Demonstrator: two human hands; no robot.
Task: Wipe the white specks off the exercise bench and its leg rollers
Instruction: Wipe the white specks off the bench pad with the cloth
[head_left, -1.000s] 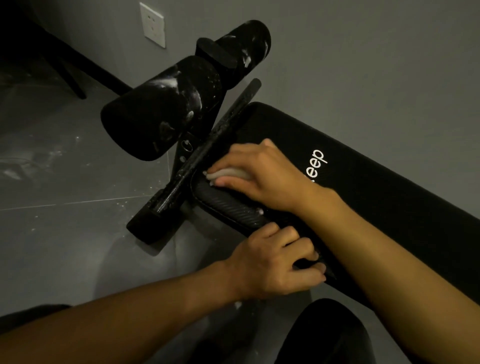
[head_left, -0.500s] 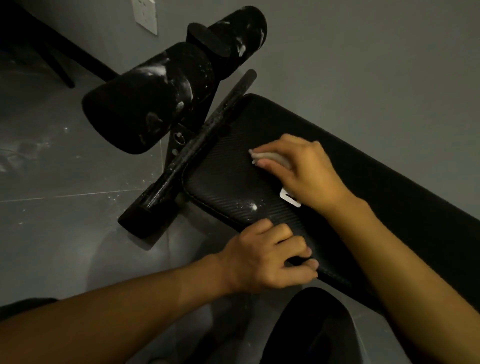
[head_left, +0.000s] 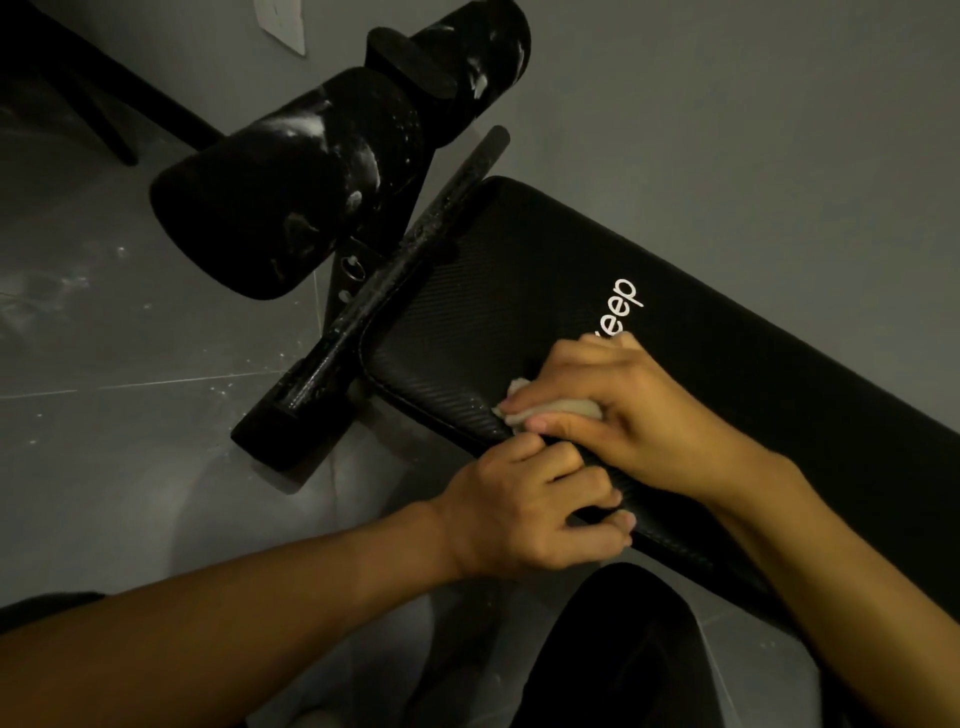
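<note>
So the right hand is bunched around a small crumpled white cloth, pressing it onto the black padded surface right by its near edge, close to the end corner. The left hand has its fingers curled over that same edge, pretty much touching the right one. Past the end, the black foam leg rollers are smeared with white specks, and so is the grey tiled floor.

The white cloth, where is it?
In the head view, the white cloth is bunched in the right hand at the edge of the bench, beside the left hand.
</note>
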